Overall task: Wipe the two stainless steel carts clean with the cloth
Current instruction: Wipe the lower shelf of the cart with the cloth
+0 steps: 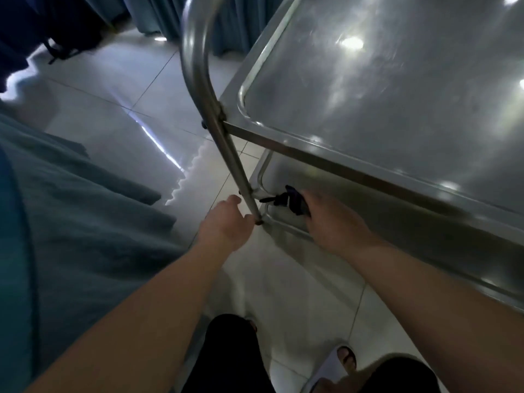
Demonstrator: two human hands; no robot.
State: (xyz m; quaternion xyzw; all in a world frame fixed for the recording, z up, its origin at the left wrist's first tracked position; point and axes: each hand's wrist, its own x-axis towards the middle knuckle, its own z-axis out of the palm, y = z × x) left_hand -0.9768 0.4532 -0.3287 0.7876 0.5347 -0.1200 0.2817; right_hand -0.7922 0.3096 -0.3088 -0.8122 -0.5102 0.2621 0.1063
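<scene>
Dark cloth [293, 201] sits on the cart's lower shelf [354, 199], at its near left corner, bunched, with a thin tail pointing left toward the corner post [226, 137]. Long axis roughly left-right, tilted a bit. Right hand [329, 219] rests on top of the cloth, fingers bent down over it, pressing it to the shelf; fingertips hidden by the cloth. Left hand [226, 222] is just beside the post's lower end, fingers curled at the tube; blurred, so cannot tell if they actually clasp it. Stainless steel cart [368, 95] fills the upper right: top shelf is a shiny rimmed tray with light glare spots, its front edge overhanging the lower shelf and partly blocking the view of it. Curved tubular handle [192, 38] rises from the post at the top shelf's left corner. Floor [113, 95] is glossy pale tile with reflections. Blue-green fabric [71, 208] lies along the left edge; blue curtains [156, 12] hang at the far side. Person's dark trouser legs and a sandalled foot [344, 361] show at the bottom.
</scene>
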